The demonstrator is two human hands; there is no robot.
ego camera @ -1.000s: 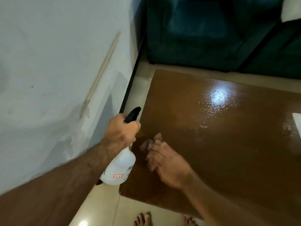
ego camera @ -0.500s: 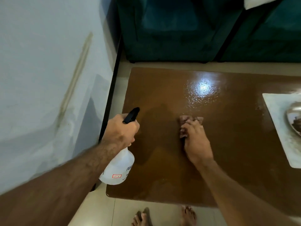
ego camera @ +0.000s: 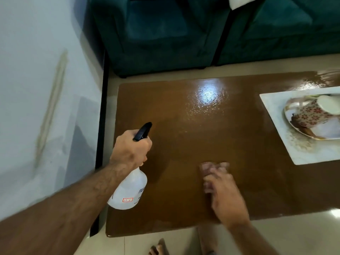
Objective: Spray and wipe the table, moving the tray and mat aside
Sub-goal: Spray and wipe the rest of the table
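My left hand (ego camera: 131, 150) grips the neck of a translucent spray bottle (ego camera: 130, 190) with a black trigger, held over the left edge of the glossy brown table (ego camera: 184, 126). My right hand (ego camera: 226, 196) presses a small pinkish cloth (ego camera: 211, 167) flat on the table near its front edge; the hand is blurred by motion. A white mat (ego camera: 301, 155) lies at the table's right side. On it sits a shiny tray (ego camera: 329, 132) carrying a flower-patterned cup (ego camera: 311, 115) on its side.
A white wall (ego camera: 36, 89) stands close on the left, with a dark strip along its edge. Dark green sofa seats (ego camera: 165, 34) sit just behind the table. My bare feet (ego camera: 158, 248) stand on the pale tiled floor by the front edge.
My right hand has slid the cloth back toward the front edge after reaching further in. The view has swung right, bringing the mat, tray and cup into sight. My left hand still holds the bottle.
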